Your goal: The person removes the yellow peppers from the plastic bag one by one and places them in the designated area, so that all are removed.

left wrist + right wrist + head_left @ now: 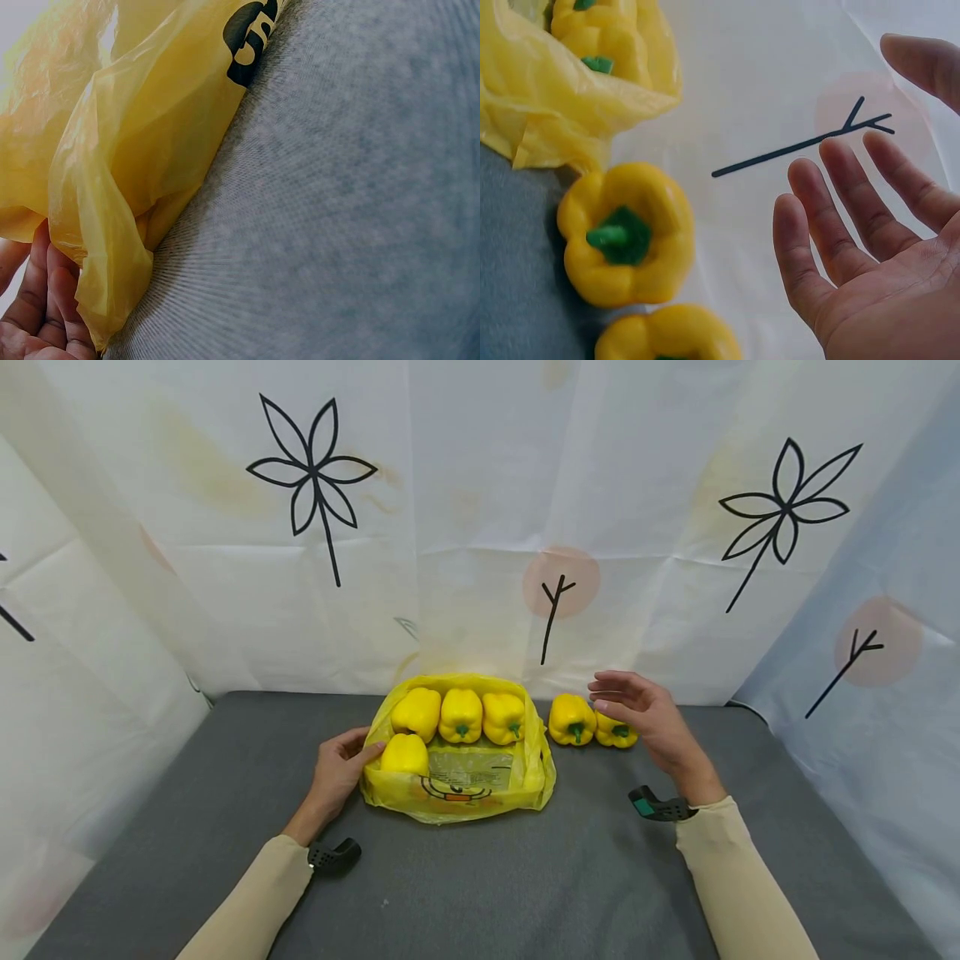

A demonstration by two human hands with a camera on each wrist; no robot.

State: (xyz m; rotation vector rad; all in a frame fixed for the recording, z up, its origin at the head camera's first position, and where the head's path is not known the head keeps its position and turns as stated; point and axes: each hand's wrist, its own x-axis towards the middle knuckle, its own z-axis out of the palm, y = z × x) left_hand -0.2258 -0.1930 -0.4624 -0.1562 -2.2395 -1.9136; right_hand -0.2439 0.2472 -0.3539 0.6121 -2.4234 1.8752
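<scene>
Yellow plastic bag [408, 800], its long axis running left to right and mouth upward, holds four peppers [461, 712]; the left hand [336, 774] pinches it at the left. Just right lie two loose peppers [571, 714], stems [622, 236] facing the near side, close to the right hand [651, 714], its fingers loosely extended, gripping nothing.

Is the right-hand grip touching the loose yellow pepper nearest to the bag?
Apart: the right wrist view shows white backdrop between the right-hand grip and that pepper.

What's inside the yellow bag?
Inside the yellow bag are four yellow peppers: three in a row at the back, one at the front left. The bag's front hides that one's lower part, and what's under the peppers is covered.
</scene>
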